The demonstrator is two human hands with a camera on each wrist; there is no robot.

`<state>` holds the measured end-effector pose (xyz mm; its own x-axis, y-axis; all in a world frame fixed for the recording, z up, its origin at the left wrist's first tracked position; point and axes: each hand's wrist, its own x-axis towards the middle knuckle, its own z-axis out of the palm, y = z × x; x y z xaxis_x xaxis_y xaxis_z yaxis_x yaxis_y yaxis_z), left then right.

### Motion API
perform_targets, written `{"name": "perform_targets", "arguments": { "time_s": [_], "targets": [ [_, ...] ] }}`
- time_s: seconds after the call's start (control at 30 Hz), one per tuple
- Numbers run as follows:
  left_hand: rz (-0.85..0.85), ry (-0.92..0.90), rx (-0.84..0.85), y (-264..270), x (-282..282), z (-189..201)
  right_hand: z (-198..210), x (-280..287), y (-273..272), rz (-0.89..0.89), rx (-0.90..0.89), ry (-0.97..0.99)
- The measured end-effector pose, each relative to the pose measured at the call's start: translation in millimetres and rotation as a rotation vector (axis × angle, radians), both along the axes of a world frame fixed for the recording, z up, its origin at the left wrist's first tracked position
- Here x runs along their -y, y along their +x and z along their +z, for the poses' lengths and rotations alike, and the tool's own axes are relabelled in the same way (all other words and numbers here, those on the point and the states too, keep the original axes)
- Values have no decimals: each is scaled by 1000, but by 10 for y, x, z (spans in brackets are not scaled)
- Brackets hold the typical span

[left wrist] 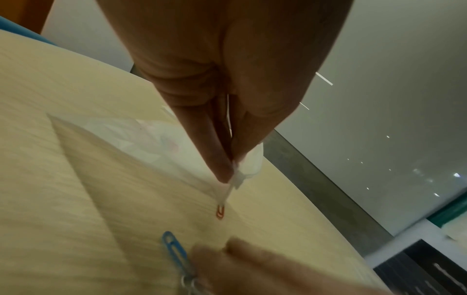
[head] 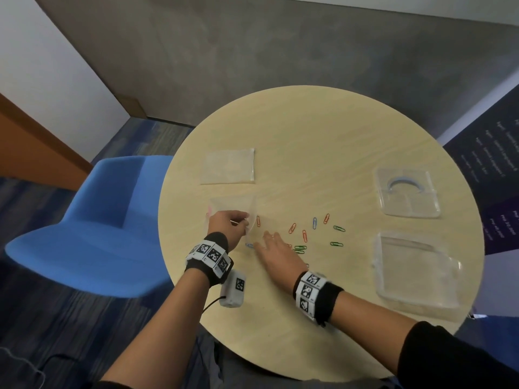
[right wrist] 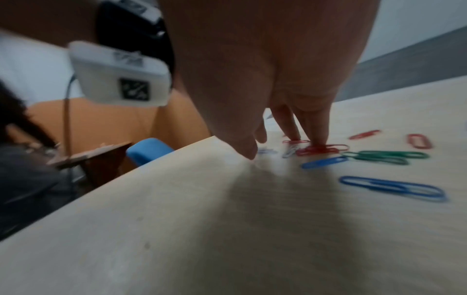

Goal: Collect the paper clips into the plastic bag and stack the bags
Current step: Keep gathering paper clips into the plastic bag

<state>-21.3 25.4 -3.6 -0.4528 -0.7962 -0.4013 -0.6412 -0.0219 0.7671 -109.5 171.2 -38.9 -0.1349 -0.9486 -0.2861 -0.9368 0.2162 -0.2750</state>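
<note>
On the round pale wooden table point(head: 323, 130), your left hand point(head: 227, 224) pinches the clear plastic bag's point(head: 238, 207) mouth while your flat, outstretched right hand point(head: 276, 252) presses coloured wire paper clips point(head: 304, 235); judging so, you're collecting—sweep them leftward into that mouth.

Table point(head: 337, 141) pale matt wood grain; plastic bag point(head: 238, 211) thin, clear, glossy; paper clips point(head: 304, 235) smooth, colour-coated.

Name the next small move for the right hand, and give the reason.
Probably slide the red paper clips under the right hand's fingertips leftward toward the plastic bag. The left hand pinches the bag's edge, lifting its mouth just beside those fingers, and the straight fingers already press the clips to the table.
</note>
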Motion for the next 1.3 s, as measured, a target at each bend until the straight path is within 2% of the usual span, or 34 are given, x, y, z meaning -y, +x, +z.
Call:
{"name": "perform_targets", "arguments": {
  "time_s": [0.23,0.4,0.5,0.7,0.83,0.9,0.97,1.03,1.1,1.2,1.3],
  "targets": [
    [29,11,-22,76,53,-18,38,-15,-37,289,-128,1],
    [36,21,-45,111,20,-32,118,63,-213,302,-147,-8],
    [42,34,-51,141,4,-41,185,110,-300,174,-101,55],
    [-2,42,-20,93,-94,-63,318,157,-679,-325,160,31],
    [-50,26,-5,-16,-196,-51,376,177,-866,-499,287,18],
    [-66,15,-6,-76,-234,-41,447,207,-897,-648,460,-75],
    [-70,15,-18,-124,-259,-32,545,257,-859,-787,712,-163],
    [-68,17,-29,-155,-282,-20,619,322,-764,-823,910,-184],
    [-65,15,-36,-169,-293,-8,649,391,-660,-808,888,-168],
    [-61,27,-31,-151,-280,0,652,461,-587,-780,717,-184],
    [-77,21,-10,-115,-249,13,643,527,-571,-719,671,-169]
  ]
}}
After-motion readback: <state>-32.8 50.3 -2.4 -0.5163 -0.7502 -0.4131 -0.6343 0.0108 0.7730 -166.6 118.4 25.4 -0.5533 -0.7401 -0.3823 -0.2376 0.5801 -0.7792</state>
